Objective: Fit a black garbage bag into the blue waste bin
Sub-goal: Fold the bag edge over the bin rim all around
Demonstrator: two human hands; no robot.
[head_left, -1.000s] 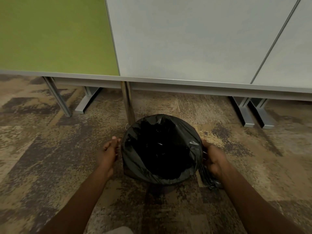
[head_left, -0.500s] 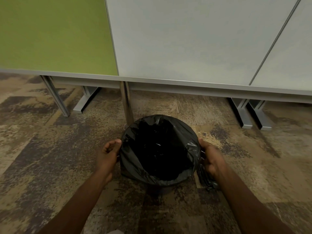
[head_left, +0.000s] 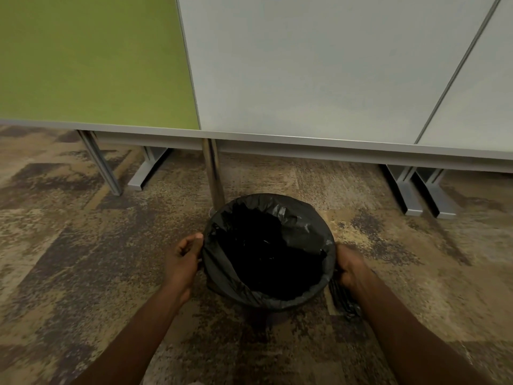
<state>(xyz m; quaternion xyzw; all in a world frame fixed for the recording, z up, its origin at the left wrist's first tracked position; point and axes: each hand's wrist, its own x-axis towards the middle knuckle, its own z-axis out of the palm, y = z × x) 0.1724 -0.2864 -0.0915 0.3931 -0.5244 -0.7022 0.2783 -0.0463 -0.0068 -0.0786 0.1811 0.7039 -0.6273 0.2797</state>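
Black crinkly plastic garbage bag (head_left: 266,254): opened up, stretched over a round rim, mouth wide open and dark inside, sitting right between both hands
Blue waste bin: pretty much wrapped up by the bag, no blue showing, only a dark bit of base poking out under the plastic on the near side
Left hand (head_left: 183,262): curled against the left edge of the bag, thumb and fingers pinching the folded-over plastic at the rim
Right hand (head_left: 350,269): closed on the right edge of the bag, knuckles up, gripping the plastic where it hangs over the side
Loose bag tail (head_left: 344,301): bunched strip of black plastic dangling just below the right hand, down to the floor
Mottled brown and tan carpet (head_left: 83,259): under everything, out to both sides of the hands
Shiny metal desk leg (head_left: 213,173): just beyond the left hand, behind the far-left edge of the bag, upright
Green fabric partition panel (head_left: 91,59): well beyond the left hand, up top
Pale grey partition panels (head_left: 319,65): well beyond both hands, next to the green one
Grey metal partition feet (head_left: 422,190): beyond the right hand, off to the right, flat on the carpet
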